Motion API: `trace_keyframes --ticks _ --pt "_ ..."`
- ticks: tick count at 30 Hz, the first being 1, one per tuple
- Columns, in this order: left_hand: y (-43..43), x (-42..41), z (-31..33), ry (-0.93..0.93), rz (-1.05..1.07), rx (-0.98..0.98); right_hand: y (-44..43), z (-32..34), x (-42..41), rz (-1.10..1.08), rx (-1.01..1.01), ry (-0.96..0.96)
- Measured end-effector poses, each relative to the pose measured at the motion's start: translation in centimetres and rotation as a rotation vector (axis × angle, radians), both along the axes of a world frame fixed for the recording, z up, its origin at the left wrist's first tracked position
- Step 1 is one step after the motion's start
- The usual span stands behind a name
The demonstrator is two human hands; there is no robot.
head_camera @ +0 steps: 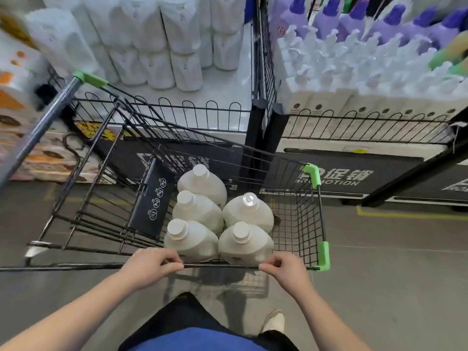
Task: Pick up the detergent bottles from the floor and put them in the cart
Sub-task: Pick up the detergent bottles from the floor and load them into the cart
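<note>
Gripping the near rim of the cart (222, 266) with the left hand (152, 264) and, a little apart, with the right hand (285, 271) — both curled round the top wire. In the basket, just beyond the hands: five white bottles (197, 211), upright and capped, packed touching — three in the left row, two in the right. Behind the cart, shelves (228, 79) of white jugs (157, 46) and purple bottles (354, 19). Underfoot, grey floor (379, 274) and one pale shoe (274, 321).
</note>
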State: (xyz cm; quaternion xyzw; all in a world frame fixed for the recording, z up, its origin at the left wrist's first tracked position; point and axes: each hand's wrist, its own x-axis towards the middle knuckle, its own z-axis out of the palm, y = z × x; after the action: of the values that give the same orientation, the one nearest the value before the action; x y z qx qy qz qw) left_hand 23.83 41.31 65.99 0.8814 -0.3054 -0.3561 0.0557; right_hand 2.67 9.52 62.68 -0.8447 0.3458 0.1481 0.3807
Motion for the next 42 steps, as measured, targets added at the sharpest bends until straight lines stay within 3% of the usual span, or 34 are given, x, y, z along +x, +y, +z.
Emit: trace_keyframes --ticks 6,20,42 --pt "-5.5 -4.2 -0.2 -0.041 0.061 -0.015 -7.1 -0.1 -3.1 0.104 -0.007 0.110" --pt "-18.2 -12.2 0.1 -0.007 -0.040 -0.057 -17.6 0.9 -11.0 -0.014 -0.013 0.155" --pt "-37.8 -26.4 0.6 -0.109 0.135 -0.022 -36.5 -0.2 -24.4 -0.023 -0.059 0.029"
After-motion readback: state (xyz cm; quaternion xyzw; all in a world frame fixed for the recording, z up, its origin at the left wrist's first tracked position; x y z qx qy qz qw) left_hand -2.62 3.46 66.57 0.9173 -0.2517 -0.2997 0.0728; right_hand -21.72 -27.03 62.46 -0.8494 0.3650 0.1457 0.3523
